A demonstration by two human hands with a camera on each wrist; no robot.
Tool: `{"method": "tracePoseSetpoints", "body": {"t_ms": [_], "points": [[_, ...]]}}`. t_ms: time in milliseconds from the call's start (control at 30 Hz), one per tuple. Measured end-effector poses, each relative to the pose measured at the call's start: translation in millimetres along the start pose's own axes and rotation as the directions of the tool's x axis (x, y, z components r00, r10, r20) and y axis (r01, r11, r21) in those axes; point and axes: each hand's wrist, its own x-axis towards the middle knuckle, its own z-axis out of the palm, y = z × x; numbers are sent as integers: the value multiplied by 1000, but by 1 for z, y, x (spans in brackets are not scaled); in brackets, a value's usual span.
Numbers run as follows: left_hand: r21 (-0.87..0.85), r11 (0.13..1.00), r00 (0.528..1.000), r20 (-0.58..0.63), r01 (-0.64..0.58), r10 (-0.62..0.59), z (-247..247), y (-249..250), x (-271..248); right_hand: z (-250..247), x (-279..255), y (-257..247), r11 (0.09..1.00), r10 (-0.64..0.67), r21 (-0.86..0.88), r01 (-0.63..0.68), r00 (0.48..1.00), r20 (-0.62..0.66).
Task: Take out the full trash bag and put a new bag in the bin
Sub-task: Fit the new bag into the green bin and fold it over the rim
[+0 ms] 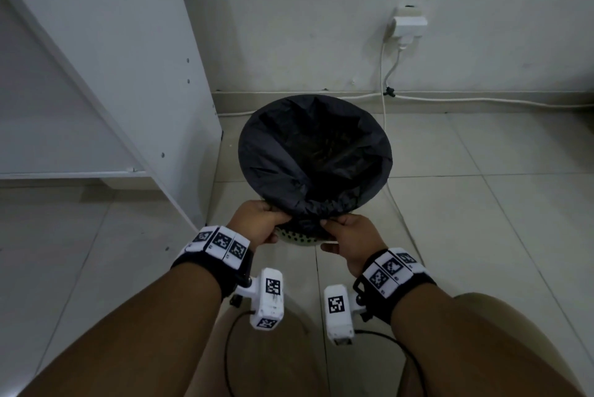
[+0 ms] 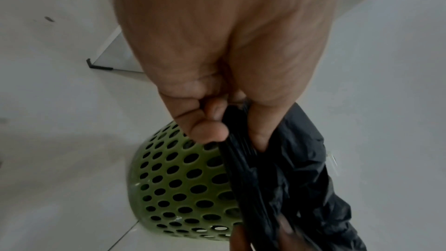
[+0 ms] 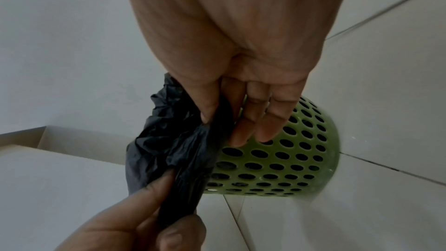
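A black trash bag (image 1: 315, 152) lines a green perforated bin (image 1: 297, 237) on the tiled floor; its mouth is spread wide over the rim. My left hand (image 1: 262, 220) pinches the gathered near edge of the black trash bag (image 2: 277, 169), thumb and fingers curled round it beside the green bin (image 2: 183, 184). My right hand (image 1: 348, 237) pinches the same edge just to the right. In the right wrist view its thumb and forefinger hold the bag (image 3: 178, 150), while the other fingers lie straight against the bin (image 3: 277, 163). The bin's inside is dark; its contents are hidden.
A white cabinet side panel (image 1: 128, 75) stands close to the bin's left. A white wall with a socket and plug (image 1: 408, 27) is behind, and white cables (image 1: 385, 126) run down past the bin's right and along the wall's base. Tiled floor (image 1: 482, 220) lies right.
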Motion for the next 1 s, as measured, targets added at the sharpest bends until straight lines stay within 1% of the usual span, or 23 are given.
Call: {"method": "tracePoseSetpoints", "body": {"t_ms": [100,200,267,367,433,467,500,567,600,700,733,767,833,867,933,1000], "points": [[55,998,999,15,-39,38,-3,6,1,3,1,-1,1000,15,19,-15,1000,10],[92,995,998,42,-44,40,-5,5,-1,0,0,0,1000,-6,15,5,1000,23],[70,996,998,11,-58,57,-6,-1,-1,-3,-3,1,999,-29,41,28,999,38],[94,987,989,-55,-129,134,-4,-10,-2,-7,-9,5,985,-76,156,67,996,55],[109,982,983,-82,-156,165,-3,-14,-1,-9,-12,9,983,-119,148,108,991,68],[112,980,980,-93,-163,174,-2,-16,0,-9,-14,10,986,-152,74,147,986,64],[111,979,979,-98,-168,179,-1,-17,-1,-10,-14,12,976,-208,-55,211,976,59],[51,986,980,-108,-160,165,0,-19,-4,-9,-14,13,889,-305,-330,317,948,87],[0,988,981,-118,-154,153,1,-20,-6,-8,-16,12,851,-333,-401,340,939,90],[-120,982,982,-140,-146,129,4,-22,-17,-1,-19,5,813,-349,-465,349,933,91],[-156,975,982,-132,-158,138,5,-25,-20,3,-20,4,816,-330,-464,345,937,115],[-182,967,981,-112,-177,159,6,-27,-24,6,-21,3,843,-301,-423,331,943,139],[-174,958,973,-42,-229,226,9,-32,-31,15,-24,-1,939,-208,-244,243,965,158],[-153,956,968,-3,-250,252,11,-35,-33,19,-25,-1,964,-181,-164,210,968,175],[-118,952,954,74,-282,292,14,-40,-38,26,-23,1,973,-178,-109,204,961,211],[-96,948,938,146,-303,314,17,-40,-42,31,-21,2,969,-182,-125,212,960,212]]}}
